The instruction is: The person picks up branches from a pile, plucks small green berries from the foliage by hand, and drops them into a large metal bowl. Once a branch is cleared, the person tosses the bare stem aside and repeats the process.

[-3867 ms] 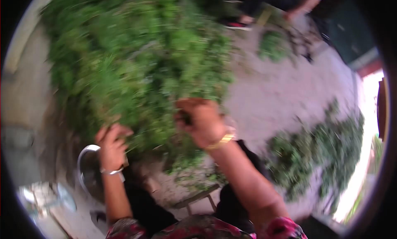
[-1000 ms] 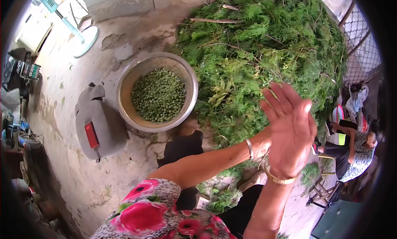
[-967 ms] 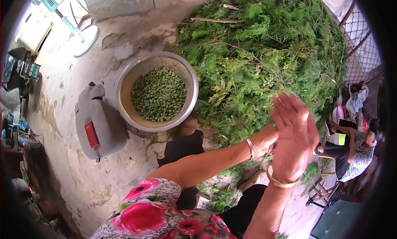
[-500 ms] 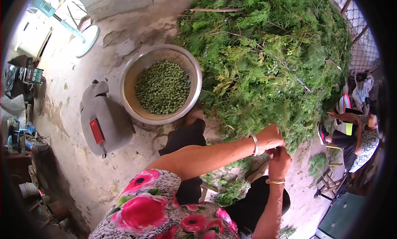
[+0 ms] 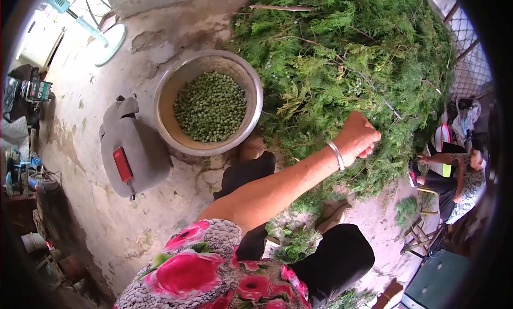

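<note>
My left hand (image 5: 359, 139), with a silver bracelet, is over the near right part of the green branch pile (image 5: 342, 79). Its fingers are curled closed, and whatever they may hold is too small to make out. Near the bottom right edge, low beside my knee, is my right hand (image 5: 394, 288), dark and small, with a gold bracelet; its fingers cannot be made out. A wide metal basin (image 5: 163, 122) stands left of the pile and holds many small green berries (image 5: 209, 106).
A grey padded object (image 5: 136, 154) with a red patch sits left of the basin. At the right, another person (image 5: 454, 175) sits by a folding stool (image 5: 422, 237). A fan base (image 5: 111, 44) stands top left, and a green box (image 5: 438, 279) lies bottom right.
My hands, together before, are now apart. My left hand has moved up over the pile; my right hand has dropped down to the bottom right edge.
</note>
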`<state>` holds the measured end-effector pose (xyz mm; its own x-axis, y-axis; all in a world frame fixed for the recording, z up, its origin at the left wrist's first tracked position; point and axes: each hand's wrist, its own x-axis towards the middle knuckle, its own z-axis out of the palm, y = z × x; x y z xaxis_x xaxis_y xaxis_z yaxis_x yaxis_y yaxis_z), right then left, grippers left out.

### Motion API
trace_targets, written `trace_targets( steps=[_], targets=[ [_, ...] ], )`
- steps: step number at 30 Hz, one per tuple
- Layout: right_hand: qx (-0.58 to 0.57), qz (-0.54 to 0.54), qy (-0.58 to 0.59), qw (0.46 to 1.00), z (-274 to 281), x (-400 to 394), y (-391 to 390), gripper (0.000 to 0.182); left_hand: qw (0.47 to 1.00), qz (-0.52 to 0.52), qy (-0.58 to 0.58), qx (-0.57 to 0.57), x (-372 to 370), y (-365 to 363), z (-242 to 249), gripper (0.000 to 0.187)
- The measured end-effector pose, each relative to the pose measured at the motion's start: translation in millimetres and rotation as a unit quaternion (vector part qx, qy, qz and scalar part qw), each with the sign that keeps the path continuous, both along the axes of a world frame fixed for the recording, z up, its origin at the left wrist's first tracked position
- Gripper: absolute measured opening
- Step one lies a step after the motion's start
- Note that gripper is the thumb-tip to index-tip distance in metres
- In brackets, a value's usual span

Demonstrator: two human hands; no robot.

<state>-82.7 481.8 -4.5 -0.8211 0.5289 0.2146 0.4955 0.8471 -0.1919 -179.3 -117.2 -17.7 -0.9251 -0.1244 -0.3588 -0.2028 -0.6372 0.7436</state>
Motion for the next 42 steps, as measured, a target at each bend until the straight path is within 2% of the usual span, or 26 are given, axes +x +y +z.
trace_targets(
  steps=[2, 3, 4, 5, 6, 7, 10, 11, 12, 13, 14, 15, 17, 20, 21, 22, 24, 25, 29, 32, 33, 34, 36, 37, 41, 42],
  targets=[
    [0.056, 0.177, -0.116, 0.976, -37.7, -22.8, -3.1, 0.027, 0.999, 0.031, 0.018, 0.022, 2.9, -17.9, 4.6, 0.011],
    [0.029, 0.26, -0.046, 0.964, -53.9, -25.0, -39.8, 0.027, 0.999, 0.042, 0.02, 0.015, 4.1, -30.4, 4.0, 0.012],
    [0.019, 0.291, 0.006, 0.957, -63.8, -26.8, -91.6, 0.023, 0.998, 0.05, 0.039, -0.012, 8.7, -47.2, 4.8, 0.013],
    [-0.129, 0.287, 0.009, 0.949, -65.6, -26.7, -146.8, 0.021, 0.995, 0.065, 0.072, -0.02, 12.7, -65.0, -1.2, 0.011],
    [-0.18, 0.283, -0.062, 0.94, -53.6, -25.1, -198.8, 0.03, 0.991, 0.081, 0.102, -0.029, 18.2, -85.0, -12.5, 0.009],
    [-0.218, 0.304, -0.062, 0.925, -64.8, -28.8, -221.2, 0.028, 0.99, 0.09, 0.091, -0.054, 27.6, -106.9, -26.8, 0.009],
    [-0.179, 0.338, -0.138, 0.914, -60.8, -19.7, -300.2, 0.023, 0.978, 0.135, -0.018, -0.161, 74.5, -176.8, -100.9, 0.006],
    [-0.191, 0.351, -0.138, 0.906, -76.1, -16.9, -300.3, 0.022, 0.927, 0.149, -0.086, -0.335, 98.1, -198.1, -134.0, 0.012],
    [-0.203, 0.364, -0.139, 0.898, -91.6, -13.8, -300.0, 0.02, 0.829, 0.118, -0.163, -0.521, 125.0, -224.8, -181.4, 0.018],
    [-0.153, 0.372, -0.167, 0.9, -87.8, -7.9, -316.2, 0.02, 0.781, 0.117, -0.253, -0.558, 155.0, -242.9, -218.5, 0.021],
    [-0.196, 0.358, -0.169, 0.897, -94.9, -0.9, -321.9, 0.022, 0.761, 0.143, -0.316, -0.548, 186.4, -255.2, -256.0, 0.019],
    [-0.187, 0.354, -0.19, 0.897, -99.1, 5.2, -325.1, 0.022, 0.701, 0.107, -0.37, -0.6, 216.6, -266.1, -285.2, 0.016],
    [-0.175, 0.346, -0.218, 0.896, -107.7, 11.1, -322.1, 0.022, 0.666, 0.19, -0.513, -0.507, 254.9, -273.2, -335.2, 0.016],
    [-0.116, 0.352, -0.278, 0.886, -120.4, 20.3, -311.3, 0.022, 0.68, 0.109, -0.496, -0.528, 270.2, -266.2, -327.1, 0.027],
    [-0.111, 0.341, -0.306, 0.882, -121.9, 21.3, -309.0, 0.022, 0.685, 0.089, -0.502, -0.521, 265.2, -265.4, -323.2, 0.043],
    [-0.106, 0.329, -0.333, 0.877, -123.8, 22.8, -305.9, 0.022, 0.685, 0.083, -0.504, -0.52, 262.7, -264.1, -332.7, 0.043],
    [-0.111, 0.338, -0.333, 0.873, -132.2, 25.1, -294.4, 0.02, 0.674, 0.157, -0.42, -0.586, 253.9, -259.2, -346.9, 0.045],
    [-0.118, 0.351, -0.328, 0.869, -135.9, 24.8, -290.5, 0.019, 0.675, 0.096, -0.446, -0.58, 244.2, -258.3, -340.9, 0.055],
    [-0.11, 0.353, -0.356, 0.858, -138.9, 22.2, -289.1, 0.022, 0.669, 0.039, -0.435, -0.601, 230.4, -260.3, -364.8, 0.056],
    [-0.104, 0.351, -0.375, 0.851, -141.6, 22.3, -289.2, 0.021, 0.631, -0.003, -0.474, -0.614, 219.7, -262.1, -366.8, 0.056],
    [-0.108, 0.351, -0.379, 0.849, -141.1, 23.2, -290.7, 0.02, 0.63, -0.026, -0.476, -0.614, 216.6, -263.8, -365.0, 0.046],
    [-0.112, 0.351, -0.383, 0.847, -141.2, 23.4, -291.0, 0.02, 0.632, -0.026, -0.473, -0.614, 214.1, -264.0, -367.2, 0.046],
    [-0.108, 0.357, -0.382, 0.846, -144.4, 25.8, -285.8, 0.02, 0.601, -0.034, -0.479, -0.639, 212.8, -265.6, -371.7, 0.036],
    [-0.105, 0.365, -0.383, 0.842, -145.8, 27.0, -284.2, 0.02, 0.586, -0.001, -0.459, -0.667, 215.9, -269.0, -385.6, 0.031],
    [-0.106, 0.362, -0.412, 0.83, -146.2, 30.7, -286.0, 0.02, 0.586, 0.042, -0.429, -0.685, 222.1, -274.0, -399.4, 0.02],
    [-0.105, 0.366, -0.403, 0.832, -146.7, 32.3, -287.0, 0.02, 0.61, 0.099, -0.39, -0.683, 224.4, -272.9, -397.3, 0.013]
  ],
)
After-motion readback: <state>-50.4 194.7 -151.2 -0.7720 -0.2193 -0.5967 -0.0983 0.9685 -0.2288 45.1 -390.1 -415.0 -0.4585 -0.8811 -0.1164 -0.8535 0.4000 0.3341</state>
